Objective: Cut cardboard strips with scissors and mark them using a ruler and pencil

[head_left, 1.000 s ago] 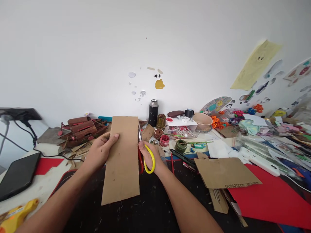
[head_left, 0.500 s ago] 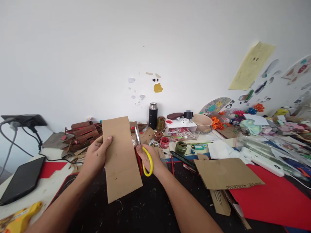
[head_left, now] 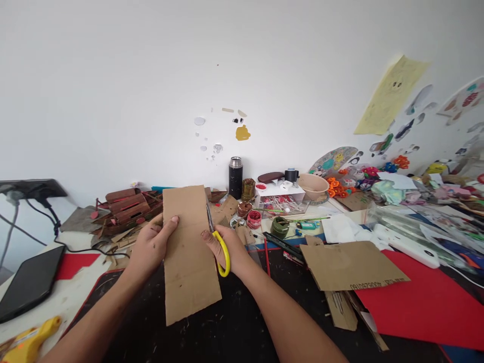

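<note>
Scissors (head_left: 223,242) nearer cardboard (head_left: 190,258), long axes pointing forward

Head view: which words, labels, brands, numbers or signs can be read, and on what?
"4008260160", as best it reads, upside down on the flat brown cardboard piece at right; characters beside it are too blurred to read.
Yellow plastic glue gun: label too blurred to read.
No other text is legible.

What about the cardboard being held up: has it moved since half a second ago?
Yes. The held cardboard has shifted rightward: its top right corner now sits closer to the standing black flask.
</note>
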A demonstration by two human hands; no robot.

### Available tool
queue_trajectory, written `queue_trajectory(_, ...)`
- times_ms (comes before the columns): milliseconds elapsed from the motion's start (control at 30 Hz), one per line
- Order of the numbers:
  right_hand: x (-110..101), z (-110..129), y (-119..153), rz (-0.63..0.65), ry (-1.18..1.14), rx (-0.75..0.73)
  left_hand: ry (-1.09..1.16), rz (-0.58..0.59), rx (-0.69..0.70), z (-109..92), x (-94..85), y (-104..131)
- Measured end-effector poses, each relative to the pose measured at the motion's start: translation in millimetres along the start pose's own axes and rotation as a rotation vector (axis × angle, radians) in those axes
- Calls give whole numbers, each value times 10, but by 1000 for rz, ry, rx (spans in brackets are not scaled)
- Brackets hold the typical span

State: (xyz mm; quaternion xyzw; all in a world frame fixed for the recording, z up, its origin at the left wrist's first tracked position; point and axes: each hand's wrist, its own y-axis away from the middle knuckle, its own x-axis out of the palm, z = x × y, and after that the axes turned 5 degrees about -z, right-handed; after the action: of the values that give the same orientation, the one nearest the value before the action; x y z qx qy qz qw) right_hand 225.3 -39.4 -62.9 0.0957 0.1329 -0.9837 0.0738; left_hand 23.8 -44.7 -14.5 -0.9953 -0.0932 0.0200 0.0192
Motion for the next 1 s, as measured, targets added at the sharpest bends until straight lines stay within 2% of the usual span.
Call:
queue_trajectory(267, -35, 60, 37, 7, 48, -37, -24, -35, 16, -22, 1, -1)
queue_trajectory(467, -25, 79, 42, -6, 89, -28, -78, -85, 23, -108, 15, 31)
queue_trajectory(1000, -27, 46, 43, 3, 44, -26, -57, -8, 0, -20, -1, 32)
